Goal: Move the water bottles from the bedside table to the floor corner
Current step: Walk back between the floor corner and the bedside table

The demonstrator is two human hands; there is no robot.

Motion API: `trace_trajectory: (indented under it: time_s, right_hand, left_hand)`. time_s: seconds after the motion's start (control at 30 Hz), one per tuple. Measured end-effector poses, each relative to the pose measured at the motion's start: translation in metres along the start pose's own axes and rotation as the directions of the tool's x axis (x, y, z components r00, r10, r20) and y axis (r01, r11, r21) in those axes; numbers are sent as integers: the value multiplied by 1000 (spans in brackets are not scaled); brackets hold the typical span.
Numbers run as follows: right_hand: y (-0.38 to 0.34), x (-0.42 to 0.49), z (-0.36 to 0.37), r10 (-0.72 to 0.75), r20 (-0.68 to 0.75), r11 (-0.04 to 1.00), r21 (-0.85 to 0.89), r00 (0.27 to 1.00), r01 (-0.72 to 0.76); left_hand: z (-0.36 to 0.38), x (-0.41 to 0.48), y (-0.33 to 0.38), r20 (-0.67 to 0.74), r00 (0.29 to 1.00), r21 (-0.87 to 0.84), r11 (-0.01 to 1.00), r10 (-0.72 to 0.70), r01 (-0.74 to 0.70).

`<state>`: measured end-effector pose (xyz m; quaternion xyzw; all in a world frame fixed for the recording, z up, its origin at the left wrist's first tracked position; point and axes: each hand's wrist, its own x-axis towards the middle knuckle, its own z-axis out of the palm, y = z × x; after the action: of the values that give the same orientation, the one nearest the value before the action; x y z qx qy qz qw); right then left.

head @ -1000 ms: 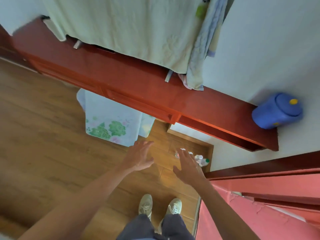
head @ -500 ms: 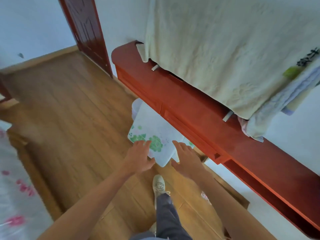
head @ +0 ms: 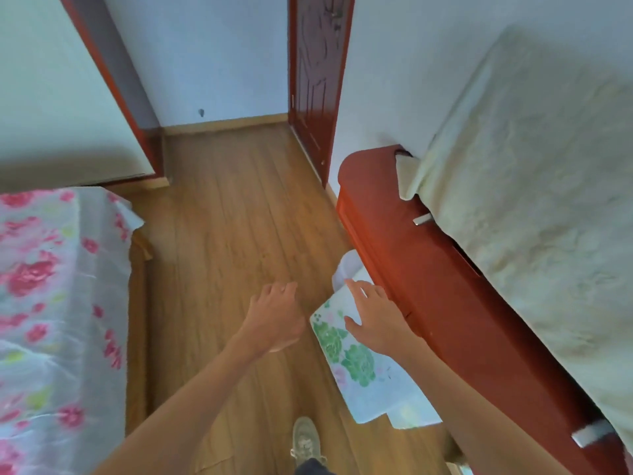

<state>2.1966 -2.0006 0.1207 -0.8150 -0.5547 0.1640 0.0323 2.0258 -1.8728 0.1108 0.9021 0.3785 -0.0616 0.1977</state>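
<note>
Left hand (head: 274, 317) loosely curled, holding nothing, over the floor (head: 222, 234); right hand (head: 375, 318) spread, empty. Floral cloth (head: 356, 365) at near right.

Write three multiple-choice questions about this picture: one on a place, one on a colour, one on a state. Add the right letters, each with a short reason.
1. On which side of the view is the pink-flowered bedsheet? A. left B. right C. top centre
2. What colour are the flowers on the cloth beside the red cabinet? A. blue B. green C. black
3. What do the left hand and right hand hold? A. one bottle each B. one shared bottle C. nothing
1 A: it fills the left edge. 2 B: green blooms. 3 C: both hands empty.
</note>
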Motion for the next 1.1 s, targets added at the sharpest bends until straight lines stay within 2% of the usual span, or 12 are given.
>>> trace_trajectory:
  time_s: [0.2, 0.5, 0.93, 1.1]
  right_hand:
    - [-25, 82, -28, -158, 2, 987, 39, 987, 158]
    - [-94, 180, -46, -340, -3, 940, 20, 940, 340]
    - [-203, 328, -52, -405, 61, 914, 7, 912, 405]
    - [-239, 380, -54, -396, 99, 916, -30, 913, 401]
  left_hand:
    - [-32, 27, -35, -48, 990, 51, 990, -131, 134]
    - [-80, 61, -105, -151, 939, -7, 950, -309, 311]
    - [-153, 124, -230, -187, 889, -64, 908, -418, 414]
    - [-174, 154, -277, -153, 889, -114, 902, -431, 417]
